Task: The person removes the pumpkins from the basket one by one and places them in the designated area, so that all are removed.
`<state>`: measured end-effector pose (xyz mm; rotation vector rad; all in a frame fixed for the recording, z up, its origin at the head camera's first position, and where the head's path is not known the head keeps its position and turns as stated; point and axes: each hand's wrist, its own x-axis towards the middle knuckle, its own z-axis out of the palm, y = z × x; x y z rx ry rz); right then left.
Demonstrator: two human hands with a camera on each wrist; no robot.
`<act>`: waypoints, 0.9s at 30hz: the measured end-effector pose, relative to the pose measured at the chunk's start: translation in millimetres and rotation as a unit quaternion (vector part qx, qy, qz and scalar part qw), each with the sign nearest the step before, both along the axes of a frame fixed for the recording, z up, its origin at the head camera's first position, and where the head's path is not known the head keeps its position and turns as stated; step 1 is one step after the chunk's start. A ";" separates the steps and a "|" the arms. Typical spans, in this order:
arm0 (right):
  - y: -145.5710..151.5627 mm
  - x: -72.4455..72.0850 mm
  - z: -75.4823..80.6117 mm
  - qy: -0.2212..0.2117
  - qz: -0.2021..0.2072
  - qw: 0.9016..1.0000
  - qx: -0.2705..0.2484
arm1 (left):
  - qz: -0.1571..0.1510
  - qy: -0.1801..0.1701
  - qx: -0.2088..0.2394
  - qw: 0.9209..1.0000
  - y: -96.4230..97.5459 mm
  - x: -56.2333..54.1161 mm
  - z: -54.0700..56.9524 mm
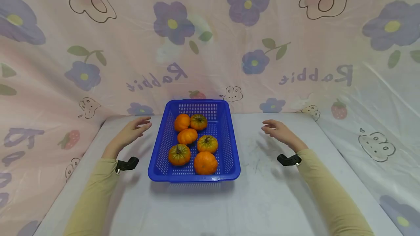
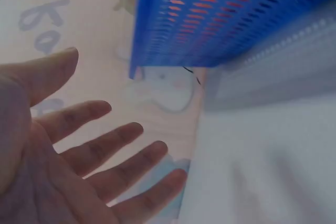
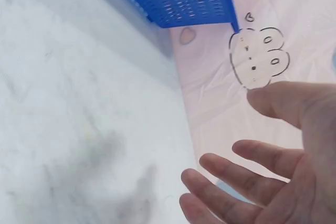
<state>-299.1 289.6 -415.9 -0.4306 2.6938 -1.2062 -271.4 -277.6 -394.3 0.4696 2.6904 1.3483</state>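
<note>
A blue plastic basket (image 1: 194, 178) with perforated walls stands on the white table between my hands. Several small pumpkins lie inside it: plain orange ones, such as the front right pumpkin (image 1: 205, 163), and green-tinged ones, such as the front left pumpkin (image 1: 179, 154). My left hand (image 1: 132, 132) hovers left of the basket, fingers spread and holding nothing. On the other side my right hand (image 1: 280, 132) hovers over the table, likewise with nothing in it. Both wrist views show the basket's outer wall (image 2: 178, 30) a short way off from the loosely extended fingers.
A pale pink curtain (image 1: 210, 54) printed with flowers, rabbits and lettering hangs behind the table and along its sides. The white tabletop (image 1: 197, 210) reaches back to the curtain. Each wrist wears a black camera mount (image 1: 128, 164).
</note>
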 end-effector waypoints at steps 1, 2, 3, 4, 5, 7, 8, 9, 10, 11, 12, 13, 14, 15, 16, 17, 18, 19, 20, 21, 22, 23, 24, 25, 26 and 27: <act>0.6 -0.3 2.5 -0.013 0.000 1.000 -0.015 | -0.001 -0.009 0.011 1.000 -0.2 0.3 1.9; 1.1 -0.8 4.8 -0.026 -0.001 0.999 -0.028 | -0.002 -0.017 0.021 1.000 0.1 0.7 3.9; 1.0 -1.0 7.9 -0.036 -0.002 0.999 -0.038 | -0.004 -0.027 0.032 0.999 0.6 1.0 5.6; 0.5 -0.6 11.3 -0.045 -0.003 0.998 -0.048 | -0.007 -0.036 0.042 0.998 1.3 1.0 7.0; 0.4 -0.8 14.2 -0.049 -0.001 0.997 -0.057 | -0.010 -0.044 0.051 0.998 1.9 1.4 8.5; 0.0 -1.5 19.5 -0.054 0.001 0.996 -0.077 | -0.016 -0.061 0.066 0.996 2.8 2.0 10.7; -0.6 -1.5 22.3 -0.054 0.003 0.995 -0.086 | -0.020 -0.069 0.073 0.995 3.2 1.9 11.4; -0.9 -1.3 25.2 -0.054 0.004 0.994 -0.095 | -0.025 -0.077 0.081 0.993 3.6 2.0 12.1; -0.9 -1.1 27.8 -0.052 0.007 0.993 -0.105 | -0.030 -0.083 0.088 0.992 4.3 2.2 12.8; -1.2 -0.7 30.6 -0.051 0.009 0.992 -0.113 | -0.035 -0.088 0.093 0.991 4.6 2.3 13.3; -1.7 -0.1 33.4 -0.051 0.010 0.991 -0.121 | -0.040 -0.091 0.097 0.990 5.1 2.5 13.8; -2.5 0.4 36.1 -0.051 0.011 0.990 -0.129 | -0.045 -0.096 0.102 0.989 5.7 2.7 14.3; -3.1 0.9 38.8 -0.051 0.014 0.989 -0.135 | -0.050 -0.102 0.110 0.987 6.4 3.1 14.8; -3.9 1.4 41.2 -0.052 0.016 0.989 -0.140 | -0.054 -0.108 0.115 0.986 7.3 3.6 15.5; -5.0 1.9 43.8 -0.051 0.019 0.988 -0.146 | -0.056 -0.114 0.119 0.985 7.9 3.8 15.8; -6.4 2.5 46.3 -0.052 0.020 0.987 -0.152 | -0.059 -0.119 0.122 0.984 8.4 3.9 16.1; -7.7 3.1 48.6 -0.051 0.023 0.986 -0.157 | -0.061 -0.126 0.127 0.982 9.0 4.0 16.4; -8.9 3.6 50.8 -0.050 0.026 0.985 -0.162 | -0.061 -0.133 0.131 0.981 9.9 4.1 16.6; -10.5 4.5 53.0 -0.048 0.030 0.984 -0.168 | -0.062 -0.139 0.134 0.979 11.0 4.2 16.9; -12.0 5.2 54.8 -0.046 0.034 0.983 -0.176 | -0.062 -0.144 0.136 0.978 11.8 4.0 17.0; -13.7 5.7 56.6 -0.044 0.036 0.981 -0.183 | -0.062 -0.149 0.137 0.977 12.6 3.8 16.7; -15.6 6.6 58.4 -0.043 0.039 0.980 -0.192 | -0.063 -0.152 0.138 0.977 13.3 3.5 16.4; -17.7 7.3 59.9 -0.043 0.042 0.978 -0.201 | -0.063 -0.156 0.139 0.976 14.4 3.4 16.1; -20.0 7.9 61.3 -0.041 0.047 0.976 -0.208 | -0.063 -0.159 0.137 0.976 15.2 3.2 15.5; -22.5 8.3 62.6 -0.040 0.053 0.974 -0.214 | -0.065 -0.160 0.133 0.976 15.8 3.0 14.8; -25.1 8.8 63.6 -0.040 0.058 0.973 -0.221 | -0.067 -0.159 0.129 0.977 16.7 3.1 14.2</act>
